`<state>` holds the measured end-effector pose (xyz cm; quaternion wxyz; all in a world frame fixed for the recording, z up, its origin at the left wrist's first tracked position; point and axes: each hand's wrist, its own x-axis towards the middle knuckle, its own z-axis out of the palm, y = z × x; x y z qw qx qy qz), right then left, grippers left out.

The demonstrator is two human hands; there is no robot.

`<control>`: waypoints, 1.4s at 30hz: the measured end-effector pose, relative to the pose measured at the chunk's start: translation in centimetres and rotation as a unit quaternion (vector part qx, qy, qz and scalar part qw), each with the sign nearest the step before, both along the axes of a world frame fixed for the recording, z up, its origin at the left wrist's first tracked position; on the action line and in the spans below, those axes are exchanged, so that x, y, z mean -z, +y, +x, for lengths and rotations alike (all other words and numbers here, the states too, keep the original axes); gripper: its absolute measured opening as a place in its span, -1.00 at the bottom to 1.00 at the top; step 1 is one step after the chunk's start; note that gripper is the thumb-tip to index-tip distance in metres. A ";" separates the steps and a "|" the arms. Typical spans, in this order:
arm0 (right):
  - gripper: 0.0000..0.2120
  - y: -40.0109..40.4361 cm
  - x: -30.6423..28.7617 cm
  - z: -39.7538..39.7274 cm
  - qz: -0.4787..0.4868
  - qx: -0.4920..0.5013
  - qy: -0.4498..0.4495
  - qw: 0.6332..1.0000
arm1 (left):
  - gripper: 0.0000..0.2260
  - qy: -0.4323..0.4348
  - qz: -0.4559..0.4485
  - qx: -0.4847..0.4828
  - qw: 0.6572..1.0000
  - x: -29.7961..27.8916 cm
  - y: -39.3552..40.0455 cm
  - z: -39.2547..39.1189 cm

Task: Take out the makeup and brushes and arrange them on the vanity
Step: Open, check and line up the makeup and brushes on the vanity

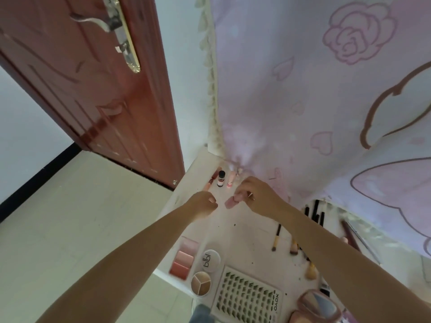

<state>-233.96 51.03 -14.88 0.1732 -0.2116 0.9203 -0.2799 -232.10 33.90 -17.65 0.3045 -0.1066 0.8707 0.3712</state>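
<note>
The right hand (pixel 253 194) pinches a pale pink tube (pixel 232 201) at its upper end, its lower end angled toward the left hand (pixel 203 203) just above the white table (pixel 245 231). The left hand's fingers (pixel 212 201) are curled on nothing, just beside the tube.

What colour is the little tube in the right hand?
Pale pink tube, pinched by the right hand; head view.

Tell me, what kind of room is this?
Probably a bedroom corner with a small white vanity. Makeup is laid out on it: a pink palette, brushes and a tray of false lashes. A flowery curtain hangs behind, and a red-brown door stands beside it.
</note>
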 end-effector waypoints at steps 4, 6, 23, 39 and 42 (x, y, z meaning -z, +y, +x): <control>-0.74 -3.1 1.2 -1.4 0.042 0.012 0.030 0.999 | -0.74 0.057 -0.176 0.091 0.979 1.2 -2.4 -1.0; -0.74 -4.4 1.6 -1.8 0.049 0.018 0.039 0.998 | -0.73 0.060 -0.226 0.100 0.967 1.5 -3.6 -1.5; -0.82 -7.8 3.2 -3.0 0.107 -0.048 0.082 0.990 | -0.50 -0.027 -0.209 0.250 0.945 4.5 -7.5 -1.2; -0.73 2.1 1.3 3.4 0.073 0.170 0.068 0.980 | -0.68 0.098 -0.257 0.435 0.857 -2.1 -1.3 0.6; -0.74 7.3 1.9 6.6 0.090 0.238 0.037 0.966 | -0.66 0.140 -0.218 0.492 0.831 -2.2 3.8 1.8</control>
